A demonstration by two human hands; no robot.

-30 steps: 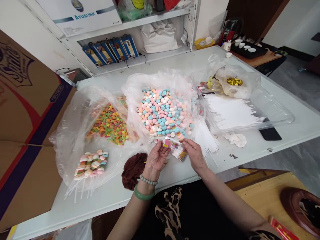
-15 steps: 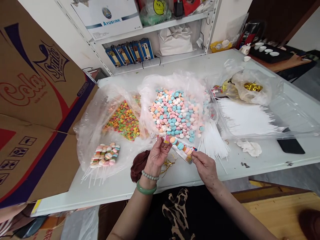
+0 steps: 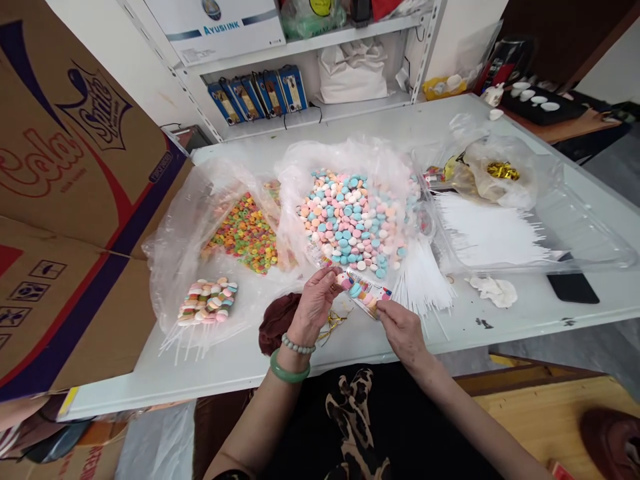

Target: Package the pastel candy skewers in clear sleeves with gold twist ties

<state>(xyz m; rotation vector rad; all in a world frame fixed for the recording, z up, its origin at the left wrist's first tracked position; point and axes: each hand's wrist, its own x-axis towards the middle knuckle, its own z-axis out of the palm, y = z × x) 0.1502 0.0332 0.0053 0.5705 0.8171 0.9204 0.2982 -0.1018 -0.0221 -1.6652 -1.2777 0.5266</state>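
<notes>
My left hand, wearing a beaded bracelet and a green bangle, pinches the upper left end of a printed candy bag. A row of pastel marshmallows shows at the bag, apparently inside it. My right hand is closed on the lower right end of the bag. Just beyond my hands lies an open plastic bag of loose pastel marshmallows. Gold twist ties lie below the held bag, beside a dark brown cloth.
Finished marshmallow skewers lie at left, near a bag of colourful ring candies. White sticks are bunched at right; more fill a clear tray. A cardboard box stands at the left edge. A black phone-like slab lies right.
The marshmallow row, earlier lying over the printed bag, now shows partly covered by its printed film. Both hands have shifted slightly left, and the camera view has moved a little.
</notes>
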